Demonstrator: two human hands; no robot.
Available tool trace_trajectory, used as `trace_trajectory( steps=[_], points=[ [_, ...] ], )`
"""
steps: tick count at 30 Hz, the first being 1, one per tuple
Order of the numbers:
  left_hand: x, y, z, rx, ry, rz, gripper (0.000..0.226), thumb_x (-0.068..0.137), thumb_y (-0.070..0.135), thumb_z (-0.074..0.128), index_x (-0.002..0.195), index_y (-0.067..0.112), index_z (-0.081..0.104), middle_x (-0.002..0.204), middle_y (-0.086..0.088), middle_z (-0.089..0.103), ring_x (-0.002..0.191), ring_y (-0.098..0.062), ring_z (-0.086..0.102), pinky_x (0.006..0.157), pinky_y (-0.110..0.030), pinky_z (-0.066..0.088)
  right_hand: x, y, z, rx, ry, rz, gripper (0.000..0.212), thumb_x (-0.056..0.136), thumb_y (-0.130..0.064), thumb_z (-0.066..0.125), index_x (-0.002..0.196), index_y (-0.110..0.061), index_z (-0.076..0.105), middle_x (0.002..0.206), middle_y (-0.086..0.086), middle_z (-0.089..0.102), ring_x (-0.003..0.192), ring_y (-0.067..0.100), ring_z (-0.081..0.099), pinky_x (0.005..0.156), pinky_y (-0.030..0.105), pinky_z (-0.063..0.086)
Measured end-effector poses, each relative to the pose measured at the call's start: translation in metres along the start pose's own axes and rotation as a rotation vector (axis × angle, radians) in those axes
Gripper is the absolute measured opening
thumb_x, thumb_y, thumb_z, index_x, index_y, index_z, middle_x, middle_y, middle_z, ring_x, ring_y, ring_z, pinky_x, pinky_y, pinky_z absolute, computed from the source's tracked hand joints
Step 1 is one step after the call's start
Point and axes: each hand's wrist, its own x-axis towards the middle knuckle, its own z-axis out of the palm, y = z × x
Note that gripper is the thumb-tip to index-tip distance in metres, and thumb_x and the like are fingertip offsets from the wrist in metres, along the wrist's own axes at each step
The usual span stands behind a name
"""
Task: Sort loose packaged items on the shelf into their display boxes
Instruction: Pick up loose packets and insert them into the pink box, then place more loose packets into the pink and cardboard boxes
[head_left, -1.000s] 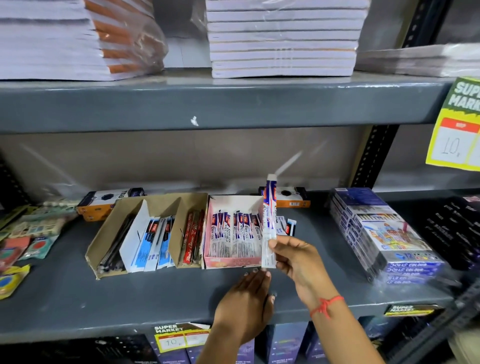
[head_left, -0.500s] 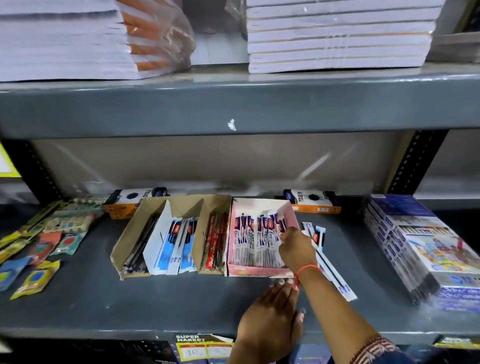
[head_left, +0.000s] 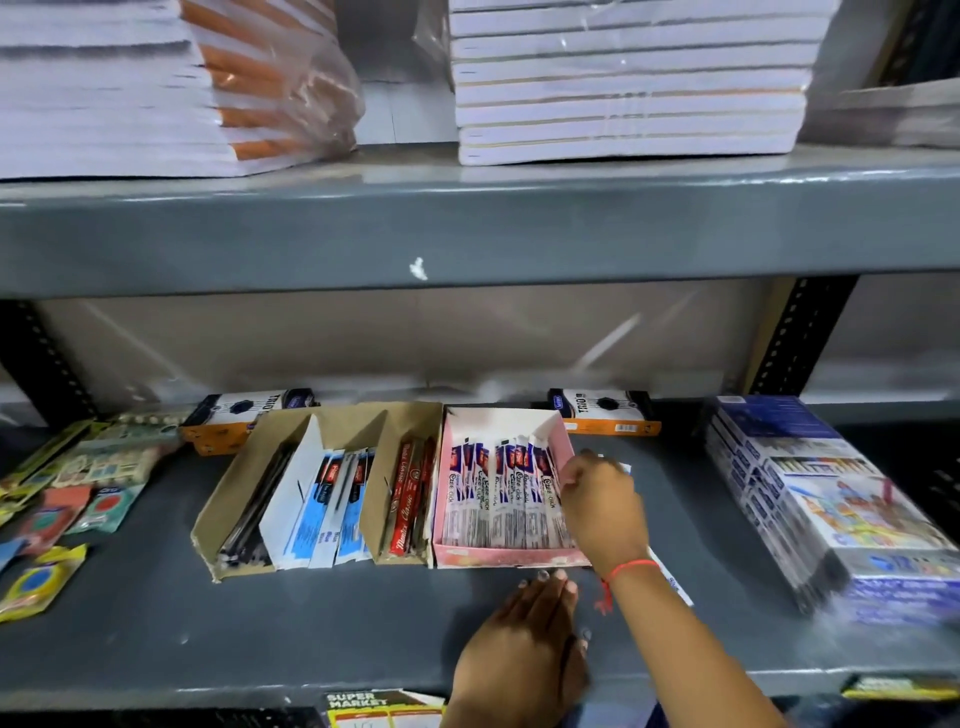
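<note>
A pink display box (head_left: 498, 558) stands on the grey shelf, holding a row of white, blue and red pen packets (head_left: 498, 493). My right hand (head_left: 605, 512) reaches over the box's right wall, its fingertips closed on the rightmost packet inside. My left hand (head_left: 524, 654) lies flat on the shelf just in front of the box, holding nothing. Loose pen packets (head_left: 672, 579) lie to the right of the box, mostly hidden under my right forearm.
A brown cardboard box (head_left: 228, 509) to the left holds black pens, blue packets (head_left: 332, 509) and red pens (head_left: 408, 504). Shrink-wrapped colour sets (head_left: 810, 499) are stacked at the right. Small flat packets (head_left: 98, 478) lie scattered far left. The upper shelf (head_left: 467, 234) hangs overhead.
My right hand brought the raised pen packet down into the right end of the pink box. My left hand stayed on the shelf in front. The camera moved closer.
</note>
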Motion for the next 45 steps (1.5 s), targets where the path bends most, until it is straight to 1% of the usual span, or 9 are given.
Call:
trace_trajectory(
  steps=[3, 9, 14, 20, 23, 25, 35, 40, 45],
  points=[
    [-0.001, 0.002, -0.003, 0.027, -0.041, 0.014, 0.042, 0.063, 0.05, 0.069, 0.096, 0.026, 0.075, 0.103, 0.009, 0.073, 0.092, -0.003, 0.067, 0.081, -0.015, 0.051, 0.002, 0.031, -0.019, 0.044, 0.101, 0.151, 0.025, 0.081, -0.001, 0.044, 0.098, -0.003, 0.062, 0.109, 0.022, 0.06, 0.096, 0.037, 0.059, 0.071, 0.029, 0.036],
    [-0.003, 0.004, -0.006, 0.058, -0.125, 0.024, 0.046, 0.067, 0.054, 0.066, 0.104, 0.028, 0.072, 0.108, 0.013, 0.07, 0.1, 0.0, 0.064, 0.086, -0.015, 0.049, -0.009, 0.083, -0.026, -0.2, -0.201, 0.298, 0.026, 0.08, -0.012, 0.05, 0.103, -0.006, 0.062, 0.109, 0.021, 0.066, 0.103, 0.037, 0.06, 0.083, 0.038, 0.05],
    [-0.003, 0.002, -0.005, 0.063, -0.18, -0.009, 0.045, 0.07, 0.053, 0.061, 0.106, 0.028, 0.071, 0.109, 0.014, 0.07, 0.101, 0.0, 0.063, 0.085, -0.016, 0.049, -0.004, 0.087, -0.032, 0.046, -0.172, 0.392, 0.012, 0.078, -0.003, 0.055, 0.071, -0.002, 0.065, 0.088, 0.023, 0.068, 0.085, 0.036, 0.064, 0.066, 0.028, 0.044],
    [-0.003, 0.002, -0.005, 0.027, -0.206, -0.03, 0.047, 0.072, 0.05, 0.062, 0.109, 0.023, 0.069, 0.114, 0.009, 0.068, 0.104, -0.003, 0.063, 0.089, -0.019, 0.047, -0.026, 0.085, -0.053, 0.975, -0.259, 0.471, 0.02, 0.078, 0.006, 0.062, 0.065, -0.009, 0.065, 0.045, -0.001, 0.065, 0.05, 0.019, 0.051, 0.049, 0.023, 0.036],
    [-0.003, 0.0, -0.003, -0.024, -0.252, -0.072, 0.054, 0.092, 0.045, 0.035, 0.139, 0.018, 0.039, 0.147, 0.004, 0.035, 0.134, -0.009, 0.034, 0.112, -0.022, 0.014, -0.041, 0.078, -0.063, 1.099, -0.342, 0.43, 0.022, 0.08, 0.005, 0.06, 0.069, -0.012, 0.067, 0.05, -0.002, 0.069, 0.043, 0.009, 0.057, 0.043, 0.017, 0.042],
    [-0.004, -0.004, 0.002, -0.006, -0.262, -0.073, 0.057, 0.096, 0.044, 0.019, 0.147, 0.019, 0.016, 0.155, 0.005, 0.014, 0.142, -0.009, 0.012, 0.11, -0.02, -0.007, -0.046, 0.076, -0.066, 1.132, -0.349, 0.427, 0.021, 0.08, 0.005, 0.061, 0.069, -0.012, 0.067, 0.053, -0.001, 0.07, 0.048, 0.01, 0.059, 0.047, 0.019, 0.045],
    [-0.003, -0.006, 0.007, 0.061, -0.274, -0.073, 0.057, 0.097, 0.043, 0.016, 0.147, 0.017, 0.012, 0.157, 0.001, 0.012, 0.143, -0.01, 0.008, 0.108, -0.02, -0.012, -0.058, 0.066, -0.068, 1.251, -0.345, 0.447, 0.036, 0.091, 0.007, 0.039, 0.074, -0.012, 0.065, 0.053, 0.001, 0.069, 0.041, 0.009, 0.06, 0.043, 0.018, 0.049],
    [-0.004, -0.007, 0.008, 0.037, -0.259, -0.068, 0.056, 0.097, 0.042, 0.016, 0.147, 0.016, 0.014, 0.156, 0.0, 0.015, 0.142, -0.011, 0.01, 0.109, -0.02, -0.01, -0.057, 0.058, -0.061, 1.15, -0.302, 0.533, 0.026, 0.096, -0.019, 0.04, 0.09, -0.015, 0.065, 0.058, 0.0, 0.047, 0.046, 0.009, 0.033, 0.032, 0.014, 0.026],
    [-0.004, -0.007, 0.007, 0.051, -0.253, -0.065, 0.056, 0.097, 0.042, 0.016, 0.147, 0.016, 0.016, 0.156, 0.0, 0.017, 0.142, -0.011, 0.012, 0.109, -0.02, -0.009, -0.055, 0.057, -0.062, 1.309, -0.409, 0.521, 0.036, 0.091, -0.044, 0.045, 0.106, -0.019, 0.066, 0.067, -0.002, 0.053, 0.046, 0.005, 0.035, 0.033, 0.013, 0.026]
  ],
)
